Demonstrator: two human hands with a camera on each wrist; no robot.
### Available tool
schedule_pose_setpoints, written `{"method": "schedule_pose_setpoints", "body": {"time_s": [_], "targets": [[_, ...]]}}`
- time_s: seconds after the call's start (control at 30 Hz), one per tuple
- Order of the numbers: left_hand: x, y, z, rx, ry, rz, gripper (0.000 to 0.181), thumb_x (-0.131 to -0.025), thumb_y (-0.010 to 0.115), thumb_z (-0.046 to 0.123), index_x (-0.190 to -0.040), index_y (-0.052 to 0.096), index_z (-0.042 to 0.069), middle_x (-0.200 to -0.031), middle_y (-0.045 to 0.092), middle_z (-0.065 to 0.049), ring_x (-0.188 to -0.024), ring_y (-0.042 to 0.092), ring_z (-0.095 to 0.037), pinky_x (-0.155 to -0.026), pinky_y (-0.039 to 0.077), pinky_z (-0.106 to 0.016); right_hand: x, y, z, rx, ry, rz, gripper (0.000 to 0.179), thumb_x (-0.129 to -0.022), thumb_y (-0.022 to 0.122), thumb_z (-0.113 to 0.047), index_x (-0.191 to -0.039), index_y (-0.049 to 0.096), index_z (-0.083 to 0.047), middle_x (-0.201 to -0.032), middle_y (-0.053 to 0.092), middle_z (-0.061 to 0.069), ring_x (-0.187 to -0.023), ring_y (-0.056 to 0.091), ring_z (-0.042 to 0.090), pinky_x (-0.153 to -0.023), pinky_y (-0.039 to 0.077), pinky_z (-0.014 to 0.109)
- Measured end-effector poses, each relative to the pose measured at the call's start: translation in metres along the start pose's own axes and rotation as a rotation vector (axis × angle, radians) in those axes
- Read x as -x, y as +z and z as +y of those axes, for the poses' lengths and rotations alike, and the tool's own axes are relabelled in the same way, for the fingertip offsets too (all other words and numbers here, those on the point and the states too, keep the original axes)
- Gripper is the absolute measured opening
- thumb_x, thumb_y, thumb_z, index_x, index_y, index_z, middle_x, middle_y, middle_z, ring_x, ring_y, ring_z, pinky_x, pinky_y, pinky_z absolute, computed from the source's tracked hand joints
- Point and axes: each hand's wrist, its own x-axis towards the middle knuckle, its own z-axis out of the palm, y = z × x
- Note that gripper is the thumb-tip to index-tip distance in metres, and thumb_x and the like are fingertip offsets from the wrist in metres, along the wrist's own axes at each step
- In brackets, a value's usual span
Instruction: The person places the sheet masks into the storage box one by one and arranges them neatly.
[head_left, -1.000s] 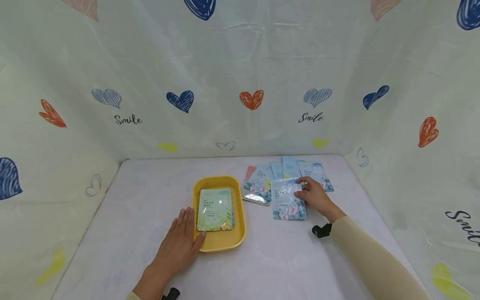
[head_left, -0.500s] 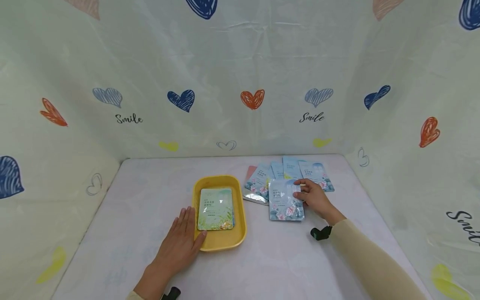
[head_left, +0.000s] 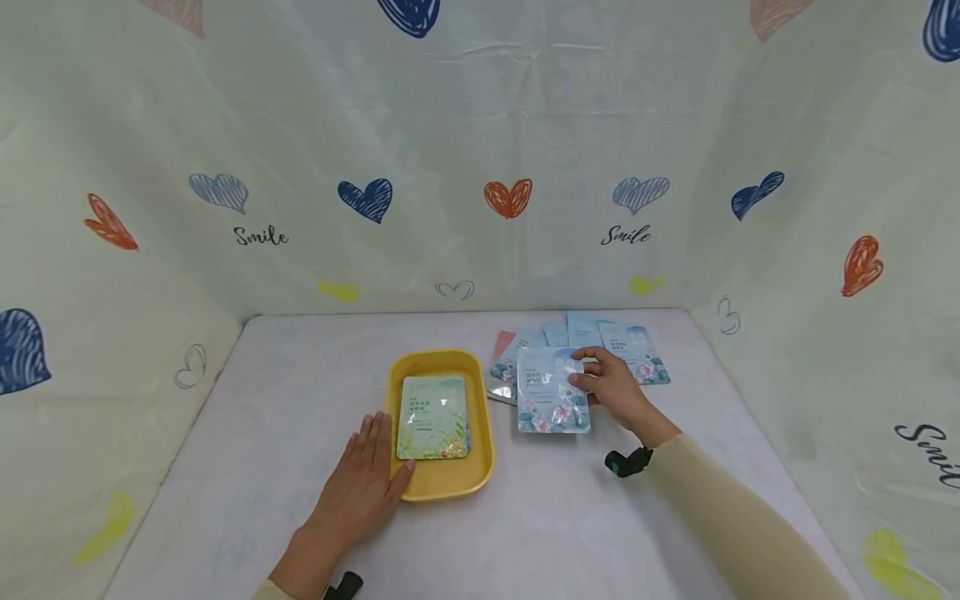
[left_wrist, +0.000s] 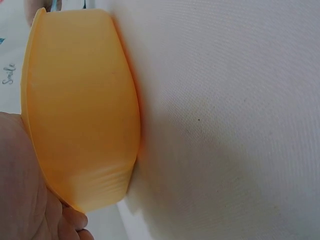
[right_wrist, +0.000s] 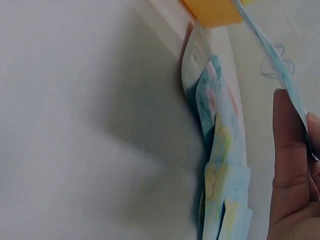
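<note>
We see a blue floral sachet [head_left: 551, 408] pinched at its upper right edge by the right hand [head_left: 613, 387], thumb on the printed face and fingers bent. It is up off the surface [head_left: 540, 525], between a yellow tray [head_left: 450, 482] and the loose packets; the right-wrist view shows us the sachet nearly edge-on, with the packets lying lower. Behind it we find several light-blue packets [head_left: 637, 354] fanned out and overlapping, a pink packet [head_left: 504, 342] partly covered at their left end, and a silvery packet edge [head_left: 501, 394] showing just below.

To the left of the held sachet, the tray has a green sachet [head_left: 427, 417] lying in it, face up, with a thin blue edge peeking out at its right side. The left hand [head_left: 358, 479] rests against the tray's left rim, its fingers straight and side by side, the thumb spread over the near left corner.

Farther out, we see a pale backdrop [head_left: 442, 108] printed with hearts and "Smile" rising behind the surface.
</note>
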Motion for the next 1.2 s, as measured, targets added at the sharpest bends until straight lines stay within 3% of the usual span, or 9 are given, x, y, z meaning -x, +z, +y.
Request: {"method": "schedule_pose_setpoints", "body": {"time_s": [0.6, 0.83, 0.97, 1.2], "targets": [[0.000, 0.001, -0.001, -0.003, 0.017, 0.019, 0.082, -0.109, 0.054, 0.042, -0.163, 0.022, -0.011, -0.169, 0.028, -0.031, -0.160, 0.023, -0.045, -0.127, 0.029, -0.061, -0.011, 0.056, -0.049, -0.124, -0.014, -0.051, 0.041, -0.101, 0.069, -0.004, -0.139, 0.054, -0.004, -0.116, 0.070, 0.017, -0.083, 0.071, 0.022, -0.069, 0.064, 0.032], [0.001, 0.000, 0.000, -0.009, 0.010, 0.009, 0.083, -0.109, 0.055, 0.042, -0.163, 0.021, -0.011, -0.169, 0.027, -0.031, -0.160, 0.022, -0.045, -0.127, 0.028, -0.061, -0.018, 0.088, -0.066, -0.167, -0.025, -0.101, 0.037, -0.100, 0.071, -0.003, -0.134, 0.057, -0.005, -0.100, 0.068, 0.012, -0.077, 0.069, 0.020, -0.062, 0.060, 0.034], [0.001, -0.001, 0.000, -0.015, 0.002, -0.005, 0.084, -0.109, 0.054, 0.043, -0.163, 0.020, -0.010, -0.170, 0.026, -0.031, -0.160, 0.020, -0.045, -0.128, 0.027, -0.061, -0.021, 0.110, -0.075, -0.138, -0.054, -0.124, 0.035, -0.100, 0.071, -0.004, -0.132, 0.059, -0.006, -0.083, 0.058, 0.004, -0.073, 0.064, 0.018, -0.058, 0.057, 0.037], [0.000, 0.000, 0.001, -0.024, -0.014, -0.029, 0.086, -0.109, 0.054, 0.046, -0.164, 0.018, -0.009, -0.171, 0.024, -0.029, -0.161, 0.019, -0.044, -0.129, 0.024, -0.061, -0.022, 0.147, -0.085, -0.045, -0.037, -0.126, 0.031, -0.100, 0.072, -0.007, -0.128, 0.061, -0.011, -0.089, 0.063, 0.008, -0.065, 0.057, 0.019, -0.054, 0.051, 0.030]]}}
